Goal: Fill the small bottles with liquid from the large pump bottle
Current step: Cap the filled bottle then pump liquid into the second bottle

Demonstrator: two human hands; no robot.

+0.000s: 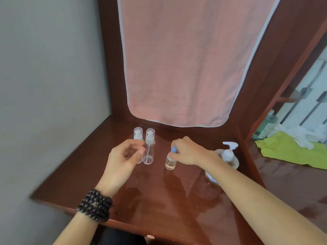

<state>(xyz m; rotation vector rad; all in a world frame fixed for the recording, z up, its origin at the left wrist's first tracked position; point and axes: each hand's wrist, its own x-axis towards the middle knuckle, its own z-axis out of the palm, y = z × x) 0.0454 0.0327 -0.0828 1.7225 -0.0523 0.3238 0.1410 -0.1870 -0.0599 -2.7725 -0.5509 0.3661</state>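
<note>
R hand (185,151) pinches blue cap (174,149) on short bottle (171,162) | L hand (126,156) loosely curled, holds nothing | risk: cap twist tips bottle, spills on glossy surface (159,191); L could knock 2 tall bottles (149,147)

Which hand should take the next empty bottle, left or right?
Left. The left hand is free, its curled fingers right in front of the two tall empty bottles. The right hand is busy pinching the blue cap of the short bottle and sits farther away.
</note>
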